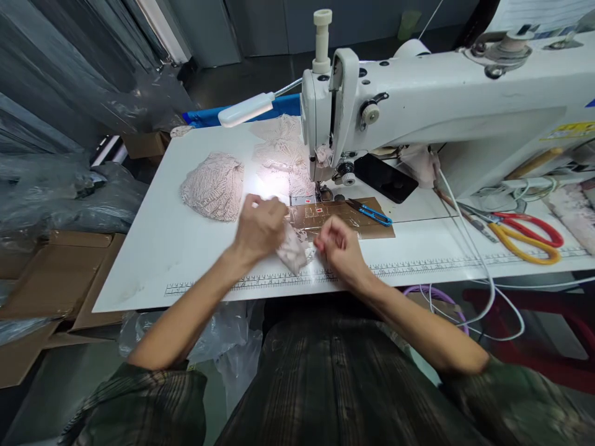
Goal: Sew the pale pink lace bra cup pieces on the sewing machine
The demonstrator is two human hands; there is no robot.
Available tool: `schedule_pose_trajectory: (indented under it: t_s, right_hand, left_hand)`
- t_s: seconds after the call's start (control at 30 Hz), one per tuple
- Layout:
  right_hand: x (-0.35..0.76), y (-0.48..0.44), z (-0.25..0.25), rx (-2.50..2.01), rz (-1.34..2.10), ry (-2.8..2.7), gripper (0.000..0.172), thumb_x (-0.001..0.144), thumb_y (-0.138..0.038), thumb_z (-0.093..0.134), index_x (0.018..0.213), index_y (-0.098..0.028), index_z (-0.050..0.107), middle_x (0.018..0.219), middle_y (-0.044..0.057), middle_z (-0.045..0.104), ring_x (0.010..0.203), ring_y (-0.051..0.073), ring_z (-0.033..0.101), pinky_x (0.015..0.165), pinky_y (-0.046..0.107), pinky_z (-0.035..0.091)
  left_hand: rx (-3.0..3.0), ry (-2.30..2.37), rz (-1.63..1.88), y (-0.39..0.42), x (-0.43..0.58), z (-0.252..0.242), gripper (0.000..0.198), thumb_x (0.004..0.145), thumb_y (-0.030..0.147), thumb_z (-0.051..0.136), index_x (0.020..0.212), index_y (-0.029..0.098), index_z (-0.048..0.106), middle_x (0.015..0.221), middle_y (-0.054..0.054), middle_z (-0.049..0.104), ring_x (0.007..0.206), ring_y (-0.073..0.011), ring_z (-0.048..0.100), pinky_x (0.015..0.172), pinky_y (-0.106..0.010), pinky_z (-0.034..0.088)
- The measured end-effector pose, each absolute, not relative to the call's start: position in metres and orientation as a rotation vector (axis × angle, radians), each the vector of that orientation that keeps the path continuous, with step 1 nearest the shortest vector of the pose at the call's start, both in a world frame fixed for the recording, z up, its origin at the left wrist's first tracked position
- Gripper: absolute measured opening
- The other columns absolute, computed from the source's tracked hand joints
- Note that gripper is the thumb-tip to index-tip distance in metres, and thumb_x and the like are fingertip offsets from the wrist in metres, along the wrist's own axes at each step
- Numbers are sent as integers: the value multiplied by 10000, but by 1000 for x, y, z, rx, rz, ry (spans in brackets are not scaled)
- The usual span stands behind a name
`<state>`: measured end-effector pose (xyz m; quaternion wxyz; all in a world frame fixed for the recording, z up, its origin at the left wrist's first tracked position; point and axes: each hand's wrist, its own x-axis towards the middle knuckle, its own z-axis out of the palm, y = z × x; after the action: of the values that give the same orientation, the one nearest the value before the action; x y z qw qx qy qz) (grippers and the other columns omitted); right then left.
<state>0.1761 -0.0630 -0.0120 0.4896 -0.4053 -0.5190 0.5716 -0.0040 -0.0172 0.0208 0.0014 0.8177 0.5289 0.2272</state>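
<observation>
Head view: the left hand (261, 228), blurred, is seen palm down with its fingers bent and drawn together on a pale cloth (294, 251). The cloth is hung out at the hand's four o'clock, its lower tip brought over the ruler (400, 269) markings; whether the table (158, 248) is touched by it cannot be told. The right hand (341, 248) is held just beside the cloth, at the left hand's three to four o'clock, with thumb and forefinger brought together and the other fingers curled; whether anything thin is pinched there cannot be told.

Just beyond the hands, a brown sheet (379, 228) is laid on the table. From the right hand, the needle area (318, 191) is found at eleven o'clock, blue snips (372, 212) at one, partly over the sheet, and a black phone (385, 178) farther out at one. The white machine (432, 93) is set beyond these, its arm stretched toward two. At three o'clock, well apart, scissors (525, 241) with red and yellow handles are laid.

From the left hand, a heaped lace pile (214, 186) is placed between ten and eleven o'clock, and more lace (281, 152) is spread between twelve and one, beside the machine head. A white lamp (246, 110) is hung at twelve. Off the table, clear plastic (41, 192) is bunched at nine, and an opened carton (56, 272) is seen between eight and nine.
</observation>
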Motion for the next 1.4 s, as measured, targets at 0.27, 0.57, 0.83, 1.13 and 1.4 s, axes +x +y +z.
schedule_pose_trajectory:
  t_s: [0.27,0.57,0.83,1.13,1.4]
  right_hand:
    - [242,-53,18,-1036,1310,-2341,285,845,-451,647,915,-179,696,832,56,662,722,157,569,653,285,416]
    - [226,6,-8,-1062,1342,-1824,261,855,-286,533,1009,-138,682,642,-11,569,546,102,476,511,239,367]
    - [241,7,8,-1143,1171,-2143,269,799,-174,522,977,-172,723,696,0,661,554,109,561,549,241,408]
    - [223,17,-4,-1057,1339,-1991,169,861,-268,547,890,-140,652,561,-36,563,509,85,505,495,220,363]
    - [217,24,-6,-1131,1205,-2067,188,879,-322,526,828,-158,603,546,-46,517,487,82,438,475,224,308]
  left_hand:
    - [1823,1185,538,-2,-10,29,394,876,502,580,960,144,725,842,-54,713,684,-129,612,593,-225,451]
    - [1718,1225,560,-6,9,26,328,803,449,672,966,178,758,930,-64,737,870,-178,656,718,-238,507]
    - [1849,1240,432,0,13,20,311,834,433,572,781,169,728,655,-1,627,566,-97,493,523,-208,368]
    - [2046,1340,324,10,22,24,232,790,320,546,676,192,702,553,39,587,501,-82,433,560,-235,349]
    - [1942,1262,441,15,14,16,213,807,345,584,879,204,725,784,2,698,690,-128,596,632,-232,434]
